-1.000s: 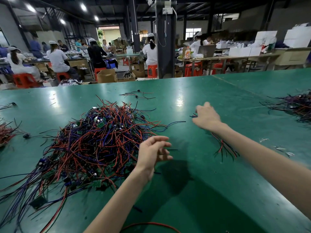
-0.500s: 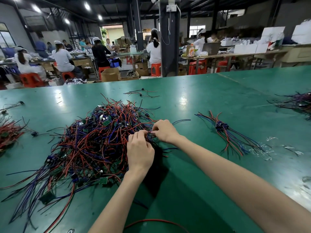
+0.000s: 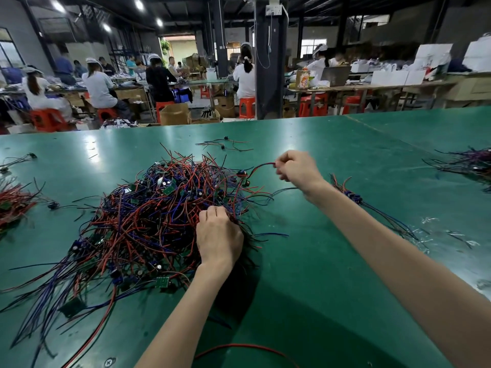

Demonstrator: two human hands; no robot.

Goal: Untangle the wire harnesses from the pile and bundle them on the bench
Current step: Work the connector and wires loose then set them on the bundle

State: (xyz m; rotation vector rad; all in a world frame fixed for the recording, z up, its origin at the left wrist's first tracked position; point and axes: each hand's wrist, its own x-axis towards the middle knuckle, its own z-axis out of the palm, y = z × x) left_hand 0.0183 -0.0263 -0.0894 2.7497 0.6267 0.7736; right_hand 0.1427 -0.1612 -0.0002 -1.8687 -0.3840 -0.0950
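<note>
A tangled pile of red, blue and black wire harnesses point(image 3: 148, 221), dotted with small green circuit boards, sprawls across the left-centre of the glossy green bench point(image 3: 332, 274), its long loose ends trailing toward the near left edge. The left hand point(image 3: 219, 237) sits knuckles-up at the pile's right edge, fingers curled down into the strands and clenched round a clump of them. The right hand point(image 3: 296, 168) is raised beyond and to the right of the pile, its thumb and fingers pinching the end of a thin red wire point(image 3: 261, 166) that arcs back to a dark connector at the pile's upper right fringe. Just right of that wrist, partly hidden behind the forearm, a small bundle of red and blue harnesses point(image 3: 353, 196) lies flat on the bench, apart from the pile, its ends fanned toward the right. A loose red wire loop point(image 3: 239, 347) lies near the front edge between the two forearms. A few stray black and red leads point(image 3: 225, 146) rest farther back, a second dark tangle point(image 3: 470, 163) sits at the far right and a red heap point(image 3: 13, 203) at the far left. Behind the bench, people sit on orange plastic stools point(image 3: 247, 107) at other tables
</note>
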